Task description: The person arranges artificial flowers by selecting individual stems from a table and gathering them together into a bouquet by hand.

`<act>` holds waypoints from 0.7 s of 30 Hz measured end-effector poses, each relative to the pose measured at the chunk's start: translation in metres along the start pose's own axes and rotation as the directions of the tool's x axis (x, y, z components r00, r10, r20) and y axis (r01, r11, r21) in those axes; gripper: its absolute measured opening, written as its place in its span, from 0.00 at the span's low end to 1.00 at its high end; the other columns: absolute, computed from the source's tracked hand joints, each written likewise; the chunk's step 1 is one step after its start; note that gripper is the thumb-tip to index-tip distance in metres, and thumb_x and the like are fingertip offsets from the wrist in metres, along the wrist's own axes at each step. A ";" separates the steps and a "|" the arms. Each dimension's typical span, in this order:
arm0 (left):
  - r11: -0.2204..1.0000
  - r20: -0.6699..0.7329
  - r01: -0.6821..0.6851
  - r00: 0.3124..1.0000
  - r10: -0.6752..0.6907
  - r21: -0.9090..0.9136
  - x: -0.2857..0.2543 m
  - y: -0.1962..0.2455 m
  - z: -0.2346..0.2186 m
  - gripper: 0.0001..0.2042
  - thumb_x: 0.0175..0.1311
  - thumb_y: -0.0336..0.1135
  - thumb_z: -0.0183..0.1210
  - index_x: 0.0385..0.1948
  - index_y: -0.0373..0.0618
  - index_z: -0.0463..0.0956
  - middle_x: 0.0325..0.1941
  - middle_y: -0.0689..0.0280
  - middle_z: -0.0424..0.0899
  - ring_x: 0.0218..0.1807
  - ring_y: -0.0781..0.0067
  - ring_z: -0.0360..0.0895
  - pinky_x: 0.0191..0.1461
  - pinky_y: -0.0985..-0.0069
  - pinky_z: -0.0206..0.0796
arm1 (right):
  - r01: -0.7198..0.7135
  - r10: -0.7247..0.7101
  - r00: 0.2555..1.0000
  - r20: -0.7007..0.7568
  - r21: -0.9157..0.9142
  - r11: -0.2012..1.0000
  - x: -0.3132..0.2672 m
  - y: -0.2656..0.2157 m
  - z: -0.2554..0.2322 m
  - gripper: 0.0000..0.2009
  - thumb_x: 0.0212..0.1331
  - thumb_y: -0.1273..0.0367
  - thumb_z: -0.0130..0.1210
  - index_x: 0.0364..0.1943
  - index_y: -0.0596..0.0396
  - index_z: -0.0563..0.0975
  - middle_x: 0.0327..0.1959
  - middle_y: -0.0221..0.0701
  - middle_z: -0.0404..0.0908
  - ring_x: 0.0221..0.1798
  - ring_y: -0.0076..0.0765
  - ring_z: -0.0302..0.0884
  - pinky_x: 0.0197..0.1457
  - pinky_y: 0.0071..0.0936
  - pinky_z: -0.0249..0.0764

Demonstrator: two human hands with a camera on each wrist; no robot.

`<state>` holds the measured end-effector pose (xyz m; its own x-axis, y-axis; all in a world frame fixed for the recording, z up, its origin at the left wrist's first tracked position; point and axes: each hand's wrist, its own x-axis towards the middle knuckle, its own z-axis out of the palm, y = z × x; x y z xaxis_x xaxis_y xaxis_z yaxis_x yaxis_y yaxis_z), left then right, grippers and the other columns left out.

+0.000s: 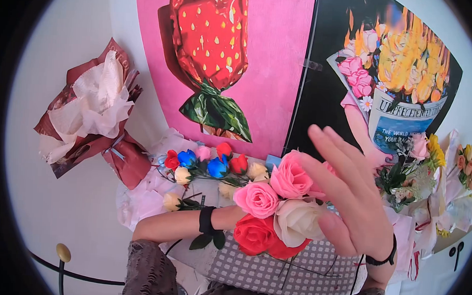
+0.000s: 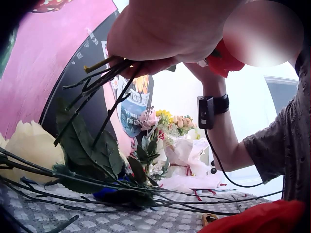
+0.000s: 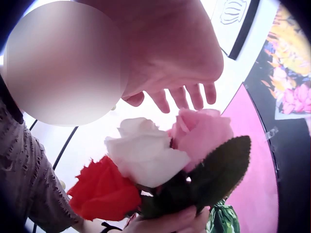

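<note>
Gathered in my left hand (image 1: 230, 218) is a bunch of artificial roses: a white rose (image 1: 297, 222), pink roses (image 1: 259, 199) and a red rose (image 1: 253, 235). The blooms cover most of that hand in the head view. In the left wrist view the fingers wrap the dark stems (image 2: 90, 92), whose cut ends stick out below. My right hand (image 1: 351, 198) is raised beside the bunch, fingers extended and holding nothing. Seen from the right wrist, its fingertips hang just above the pink rose (image 3: 201, 138), and a green leaf (image 3: 223, 167) spreads below the blooms.
Loose blue roses (image 1: 217, 166), red roses (image 1: 239, 164) and cream roses (image 1: 182, 175) lie behind the bunch on the table. A dotted grey cloth (image 1: 232, 264) covers the near side. A wrapped bouquet (image 1: 91, 111) is at left; more flowers (image 1: 420, 154) stand at right.
</note>
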<state>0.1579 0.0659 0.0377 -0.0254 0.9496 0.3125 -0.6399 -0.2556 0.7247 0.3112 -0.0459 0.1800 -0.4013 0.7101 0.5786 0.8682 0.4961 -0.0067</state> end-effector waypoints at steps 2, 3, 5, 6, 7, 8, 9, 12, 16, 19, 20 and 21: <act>1.000 -0.004 0.000 1.000 0.000 -0.003 -0.001 0.000 0.001 0.18 0.66 0.32 0.49 0.56 0.38 0.65 0.52 0.60 0.77 0.38 0.73 0.77 0.46 0.77 0.69 | -0.004 -0.001 0.990 0.138 0.030 1.000 0.005 0.005 0.005 0.28 0.64 0.57 0.38 0.63 0.61 0.66 0.70 0.49 0.58 0.72 0.59 0.53 0.71 0.48 0.49; 1.000 -0.006 0.000 1.000 0.000 -0.005 -0.002 0.001 0.000 0.18 0.66 0.32 0.49 0.56 0.38 0.65 0.52 0.60 0.77 0.38 0.73 0.77 0.46 0.77 0.69 | -0.005 0.001 0.991 0.137 0.028 1.000 0.005 0.008 0.010 0.28 0.64 0.57 0.38 0.63 0.61 0.66 0.70 0.49 0.58 0.72 0.59 0.53 0.71 0.48 0.49; 1.000 -0.010 -0.001 1.000 0.001 -0.008 -0.004 0.001 0.000 0.18 0.66 0.32 0.49 0.56 0.38 0.65 0.52 0.60 0.77 0.38 0.73 0.77 0.46 0.77 0.69 | 0.020 -0.041 0.985 0.166 0.125 0.992 0.004 0.012 0.017 0.29 0.64 0.57 0.38 0.64 0.61 0.65 0.71 0.48 0.56 0.73 0.58 0.51 0.72 0.48 0.48; 1.000 -0.014 -0.001 1.000 0.001 -0.010 -0.005 0.003 -0.003 0.18 0.66 0.32 0.49 0.56 0.38 0.65 0.52 0.60 0.77 0.38 0.74 0.77 0.46 0.77 0.69 | 0.021 -0.054 0.983 0.176 0.187 0.982 0.003 0.013 0.018 0.29 0.64 0.57 0.37 0.65 0.62 0.63 0.71 0.48 0.55 0.73 0.57 0.50 0.72 0.48 0.47; 1.000 -0.019 -0.002 1.000 0.002 -0.011 -0.004 0.003 -0.003 0.18 0.66 0.32 0.49 0.56 0.38 0.65 0.52 0.60 0.77 0.38 0.74 0.77 0.46 0.77 0.69 | 0.021 -0.054 0.983 0.176 0.186 0.982 0.003 0.013 0.018 0.29 0.64 0.57 0.37 0.65 0.62 0.63 0.71 0.48 0.55 0.73 0.57 0.50 0.72 0.48 0.47; 1.000 -0.023 -0.002 1.000 0.002 -0.011 -0.003 0.005 -0.005 0.18 0.66 0.32 0.49 0.56 0.38 0.65 0.52 0.60 0.77 0.38 0.74 0.77 0.46 0.77 0.69 | 0.021 -0.057 0.983 0.174 0.200 0.980 0.003 0.013 0.018 0.29 0.64 0.57 0.37 0.65 0.62 0.63 0.71 0.48 0.55 0.73 0.57 0.50 0.72 0.48 0.47; 1.000 -0.027 -0.001 1.000 0.001 -0.011 -0.003 0.006 -0.007 0.18 0.66 0.32 0.49 0.56 0.38 0.65 0.52 0.60 0.77 0.38 0.74 0.77 0.46 0.77 0.69 | 0.020 -0.058 0.983 0.173 0.214 0.977 0.003 0.013 0.019 0.30 0.64 0.56 0.36 0.66 0.62 0.63 0.71 0.48 0.55 0.73 0.57 0.50 0.72 0.48 0.47; 1.000 -0.035 0.007 0.999 -0.007 -0.009 -0.005 0.005 -0.005 0.18 0.66 0.32 0.49 0.56 0.38 0.65 0.52 0.60 0.77 0.38 0.74 0.77 0.46 0.77 0.69 | 0.020 -0.068 0.981 0.182 0.253 0.967 0.004 0.016 0.021 0.30 0.66 0.54 0.34 0.66 0.62 0.63 0.71 0.49 0.54 0.74 0.57 0.49 0.73 0.48 0.46; 1.000 -0.040 0.013 0.999 -0.013 -0.012 0.000 0.007 -0.002 0.18 0.67 0.32 0.48 0.56 0.38 0.64 0.52 0.60 0.77 0.38 0.74 0.77 0.46 0.77 0.69 | -0.037 -0.012 0.992 0.126 0.380 0.924 0.001 0.017 0.019 0.33 0.67 0.50 0.33 0.65 0.63 0.63 0.71 0.49 0.56 0.74 0.56 0.49 0.73 0.47 0.44; 1.000 -0.051 0.014 0.999 -0.014 -0.011 0.000 0.014 -0.017 0.17 0.67 0.32 0.48 0.56 0.38 0.64 0.52 0.60 0.77 0.38 0.74 0.77 0.46 0.78 0.69 | -0.070 0.098 0.994 -0.051 0.393 0.917 -0.005 0.030 -0.002 0.37 0.65 0.43 0.32 0.65 0.63 0.64 0.69 0.46 0.61 0.73 0.49 0.53 0.73 0.44 0.45; 1.000 -0.055 0.014 0.998 -0.014 -0.010 0.001 0.014 -0.016 0.17 0.67 0.32 0.48 0.56 0.38 0.64 0.52 0.60 0.77 0.38 0.74 0.77 0.46 0.78 0.69 | -0.108 0.164 0.982 -0.097 0.425 0.899 -0.008 0.032 -0.004 0.35 0.65 0.45 0.34 0.63 0.63 0.66 0.67 0.46 0.63 0.72 0.47 0.56 0.73 0.43 0.47; 1.000 -0.058 0.015 0.998 -0.015 -0.009 0.000 0.014 -0.015 0.17 0.67 0.32 0.48 0.56 0.38 0.64 0.52 0.60 0.77 0.38 0.74 0.77 0.46 0.78 0.69 | -0.145 0.233 0.962 -0.142 0.457 0.877 -0.012 0.032 -0.005 0.34 0.65 0.47 0.36 0.62 0.62 0.67 0.66 0.45 0.66 0.70 0.44 0.60 0.72 0.42 0.49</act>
<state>0.1375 0.0655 0.0387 -0.0600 0.9623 0.2654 -0.6474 -0.2399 0.7234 0.3454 -0.0408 0.1772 -0.1425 0.7277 0.6709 0.6866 0.5609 -0.4626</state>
